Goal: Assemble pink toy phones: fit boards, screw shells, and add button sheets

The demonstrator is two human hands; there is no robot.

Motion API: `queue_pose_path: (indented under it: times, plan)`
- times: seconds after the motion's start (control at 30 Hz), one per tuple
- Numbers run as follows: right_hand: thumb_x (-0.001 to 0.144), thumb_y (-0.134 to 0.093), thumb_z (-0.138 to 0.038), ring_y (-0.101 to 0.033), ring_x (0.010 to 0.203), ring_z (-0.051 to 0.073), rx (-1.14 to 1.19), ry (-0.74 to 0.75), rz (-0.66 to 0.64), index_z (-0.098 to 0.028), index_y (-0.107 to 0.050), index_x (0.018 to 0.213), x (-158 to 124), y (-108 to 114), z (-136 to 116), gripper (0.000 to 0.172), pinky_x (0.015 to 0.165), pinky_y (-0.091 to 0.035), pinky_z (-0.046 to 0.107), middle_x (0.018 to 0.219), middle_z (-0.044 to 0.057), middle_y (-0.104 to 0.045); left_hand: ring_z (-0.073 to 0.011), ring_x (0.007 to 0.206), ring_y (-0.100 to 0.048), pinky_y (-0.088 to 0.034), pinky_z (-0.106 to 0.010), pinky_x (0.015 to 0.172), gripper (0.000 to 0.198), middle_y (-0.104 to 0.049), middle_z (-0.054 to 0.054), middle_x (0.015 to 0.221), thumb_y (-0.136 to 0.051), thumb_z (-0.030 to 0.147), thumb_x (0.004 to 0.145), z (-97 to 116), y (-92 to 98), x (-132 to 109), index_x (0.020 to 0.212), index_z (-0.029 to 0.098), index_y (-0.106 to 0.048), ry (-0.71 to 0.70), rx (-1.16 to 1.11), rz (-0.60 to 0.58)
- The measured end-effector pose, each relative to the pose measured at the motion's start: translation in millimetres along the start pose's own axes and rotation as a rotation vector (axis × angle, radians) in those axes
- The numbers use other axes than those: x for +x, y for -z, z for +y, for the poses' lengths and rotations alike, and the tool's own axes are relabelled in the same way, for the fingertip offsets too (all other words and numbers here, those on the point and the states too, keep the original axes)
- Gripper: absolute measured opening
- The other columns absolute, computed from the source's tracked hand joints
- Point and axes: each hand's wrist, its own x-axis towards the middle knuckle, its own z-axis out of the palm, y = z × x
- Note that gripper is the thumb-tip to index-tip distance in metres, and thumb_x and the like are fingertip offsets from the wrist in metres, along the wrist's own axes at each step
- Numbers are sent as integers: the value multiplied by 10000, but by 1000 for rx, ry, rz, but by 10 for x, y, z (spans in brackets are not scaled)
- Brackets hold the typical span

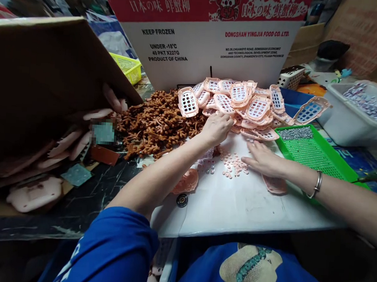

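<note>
My left hand (218, 128) is at the front edge of a heap of pink plastic shells with white hole-patterned panels (239, 93). Its fingers curl down and press together; what they hold is hidden behind the knuckles. My right hand (264, 159) lies palm down on the white work surface (235, 212), fingers stretched out and thumb apart. Small pink plastic pieces (233, 165) are scattered just left of its thumb. Below my right wrist lies a pink shell (274, 184), partly covered. Another pink shell (187, 181) is beneath my left forearm.
Brown branch-shaped plastic parts (157, 122) are piled at left. A green tray (321, 155) holds small metal pieces, probably screws. A cardboard box (35, 85) with pink parts stands far left, a grey-white tub (346, 112) at right. A printed white carton (201, 44) rises behind.
</note>
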Motion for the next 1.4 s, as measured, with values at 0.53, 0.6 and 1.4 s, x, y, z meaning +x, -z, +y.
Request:
queue_pose_path:
  times: [0.53,0.6,1.4]
  plan:
    - [962,-486,-247,-624,897,167,-167,426,165,-198,-694,1006,110,143,-697,217,718,-407,269,984,48,-704,-144,716,-583,-434,-259,675,225,-695,-65,831,-514,270,896,-420,238,-523,931,148,-700,283,-436,137]
    - [952,-496,-246,-610,901,188,-190,422,175,-189,-694,1004,234,149,-820,212,703,-391,285,998,68,-693,-124,641,-552,-416,-243,614,224,-680,-50,763,-520,278,887,-445,295,-704,888,144,-700,349,-489,140]
    - [997,-321,-346,-601,679,135,353,278,245,-165,-582,884,761,178,-815,337,616,-417,245,820,58,-691,-176,796,-617,-488,-304,763,207,-701,-73,899,-537,305,865,-485,559,-1393,917,162,-677,603,-453,231]
